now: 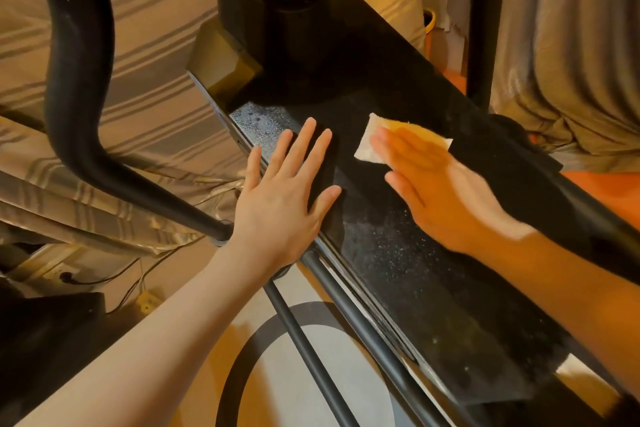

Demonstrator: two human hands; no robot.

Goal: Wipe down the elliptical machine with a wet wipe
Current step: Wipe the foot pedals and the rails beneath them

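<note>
Black, speckled with dust: that is the elliptical machine's long cover (408, 253) in my head view, the only view I have. My right hand (440, 184) lies flat, fingers straight, pressing the wet wipe (372, 135) onto the cover near its far edge, just short of the upright post (287, 10). My left hand (287, 187) rests spread and holding nothing on the cover's left edge, beside the rails (346, 308).

Risks, as I judge them: the wipe is small and only pressed, so it may bunch or slip from under the palm; dust near me could smear; the bracing hand may reprint cleaned surface.
</note>
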